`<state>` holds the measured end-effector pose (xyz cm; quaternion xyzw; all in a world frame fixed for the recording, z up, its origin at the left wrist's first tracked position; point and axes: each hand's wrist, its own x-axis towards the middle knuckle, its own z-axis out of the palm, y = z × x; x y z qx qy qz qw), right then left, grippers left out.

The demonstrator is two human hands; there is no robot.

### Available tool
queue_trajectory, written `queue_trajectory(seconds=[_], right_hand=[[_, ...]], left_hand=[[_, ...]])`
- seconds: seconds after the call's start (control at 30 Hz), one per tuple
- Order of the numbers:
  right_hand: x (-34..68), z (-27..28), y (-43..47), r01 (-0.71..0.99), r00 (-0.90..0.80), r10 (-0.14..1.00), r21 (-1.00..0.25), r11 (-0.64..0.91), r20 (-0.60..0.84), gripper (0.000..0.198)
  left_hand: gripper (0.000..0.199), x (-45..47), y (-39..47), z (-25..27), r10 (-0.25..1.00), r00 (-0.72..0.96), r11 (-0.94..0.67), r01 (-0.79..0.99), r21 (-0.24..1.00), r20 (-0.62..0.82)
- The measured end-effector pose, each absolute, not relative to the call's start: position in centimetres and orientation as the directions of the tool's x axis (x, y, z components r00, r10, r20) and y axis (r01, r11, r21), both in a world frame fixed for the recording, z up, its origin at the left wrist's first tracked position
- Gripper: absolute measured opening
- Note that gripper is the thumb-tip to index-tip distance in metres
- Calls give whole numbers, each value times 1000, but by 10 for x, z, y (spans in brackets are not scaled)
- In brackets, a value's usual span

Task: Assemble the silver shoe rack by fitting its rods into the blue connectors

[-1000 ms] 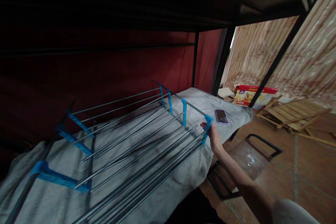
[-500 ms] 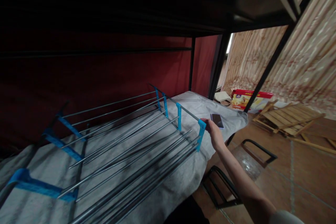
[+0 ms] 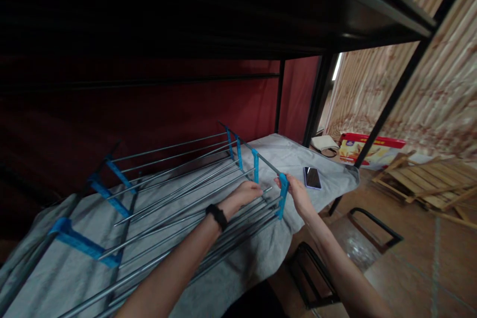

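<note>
A rack of thin metal rods and blue plastic brackets lies across the grey bedding (image 3: 257, 253). My left hand (image 3: 244, 194), with a black band on its wrist, has its fingers closed round a metal rod (image 3: 268, 190) near the rod's free end. That end pokes out past the fingers, short of the near right blue bracket (image 3: 283, 198). My right hand (image 3: 297, 191) grips the top of this bracket, where the dark end bar (image 3: 270, 164) meets it. Further blue brackets (image 3: 255, 165) stand along the same bar. Several rods run to the blue brackets (image 3: 87, 246) at the left.
A dark upper bunk (image 3: 335, 15) hangs low overhead on black posts. A phone (image 3: 312, 178) lies on the bedding to the right. A black metal-framed chair (image 3: 313, 278), folded wooden slats (image 3: 428, 179) and a red-and-yellow box (image 3: 372, 150) are on the floor.
My left hand has come into view and taken hold of the loose rod near its end. My right hand stays at the same bracket. The view has shifted slightly.
</note>
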<state>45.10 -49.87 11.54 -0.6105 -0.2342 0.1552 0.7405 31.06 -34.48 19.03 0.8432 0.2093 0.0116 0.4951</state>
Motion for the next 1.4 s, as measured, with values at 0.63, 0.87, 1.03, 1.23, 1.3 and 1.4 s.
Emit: queue_trajectory(seconds=[0.63, 0.87, 1.03, 1.23, 1.3, 1.4], right_hand=[[445, 120, -490, 240, 862, 425, -961, 140, 277, 50], [447, 119, -493, 335, 852, 398, -938, 86, 341, 53], [448, 117, -491, 338, 852, 387, -935, 106, 352, 48], [450, 115, -491, 362, 855, 369, -929, 77, 364, 46], [449, 117, -492, 378, 848, 375, -923, 68, 375, 46], [448, 119, -492, 393, 838, 385, -917, 66, 387, 48]], left_hand=[[72, 366, -359, 179, 131, 922, -525, 376, 763, -365], [72, 371, -371, 186, 161, 899, -421, 436, 795, -408], [35, 378, -378, 182, 212, 961, -607, 271, 747, -176], [39, 370, -386, 180, 325, 943, -746, 305, 593, -76], [35, 367, -386, 181, 310, 948, -762, 296, 576, -77], [35, 366, -384, 181, 300, 953, -788, 277, 550, -51]])
